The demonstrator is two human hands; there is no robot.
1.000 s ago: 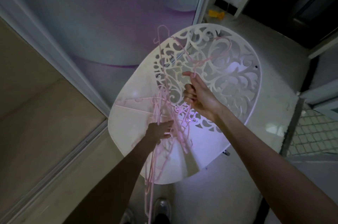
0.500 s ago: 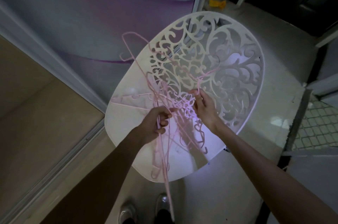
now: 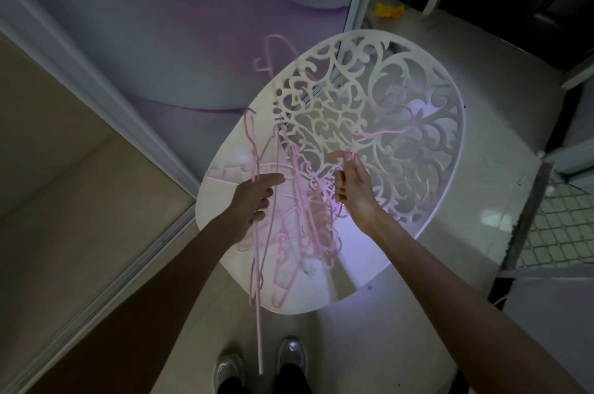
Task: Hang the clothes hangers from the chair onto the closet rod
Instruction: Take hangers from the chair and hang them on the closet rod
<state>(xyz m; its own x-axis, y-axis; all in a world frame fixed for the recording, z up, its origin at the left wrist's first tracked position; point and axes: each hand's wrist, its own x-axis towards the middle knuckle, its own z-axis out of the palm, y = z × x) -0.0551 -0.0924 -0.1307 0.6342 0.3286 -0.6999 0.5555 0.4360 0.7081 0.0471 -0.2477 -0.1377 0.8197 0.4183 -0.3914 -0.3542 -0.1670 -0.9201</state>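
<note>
A tangle of thin pink hangers (image 3: 299,220) hangs in front of the white chair (image 3: 427,143), which has a cut-out scroll pattern in its back. My left hand (image 3: 255,200) holds one pink hanger whose long bar drops toward my shoes. My right hand (image 3: 352,188) pinches the hook of another pink hanger (image 3: 382,133) that arches over the chair back. A few more hangers lie flat on the seat at the left. The closet rod is out of view.
A sliding closet door with a purple wave pattern (image 3: 167,24) stands behind the chair, its track (image 3: 106,274) running along the floor at left. A yellow object (image 3: 389,10) lies on the floor at the back. A mesh panel (image 3: 559,223) stands at right. My shoes (image 3: 260,364) are below.
My left hand has lifted slightly and spread away from the right. The bundle has loosened, and the long hanger now dangles lower toward my shoes.
</note>
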